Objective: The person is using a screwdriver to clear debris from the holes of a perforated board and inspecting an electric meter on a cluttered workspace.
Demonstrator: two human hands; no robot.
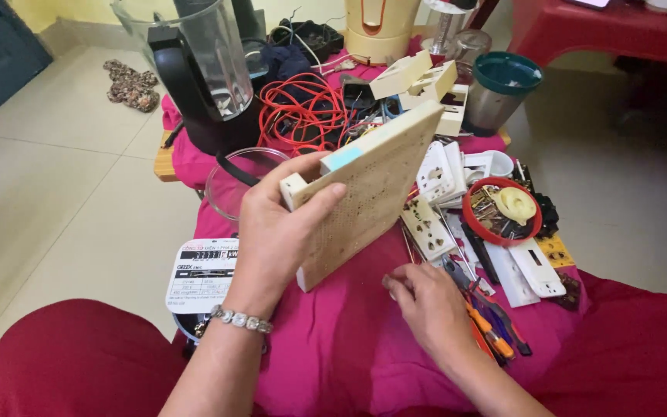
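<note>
My left hand (pixel 275 232) grips a cream rectangular board (pixel 368 189) full of small holes and holds it tilted up on edge above the pink cloth (pixel 341 340). A bracelet sits on that wrist. My right hand (pixel 426 305) rests low on the cloth to the right of the board's bottom corner, with its fingers curled near several hand tools with orange handles (pixel 488 328). Whether it grips anything is hidden.
White socket plates (pixel 441 174) and a red round lid with small parts (pixel 503 210) lie to the right. A blender jug (pixel 198 66), red wires (pixel 303 112), a steel cup with a green lid (pixel 503 89), a glass bowl (pixel 233 181) and a white meter (pixel 202 274) crowd the table.
</note>
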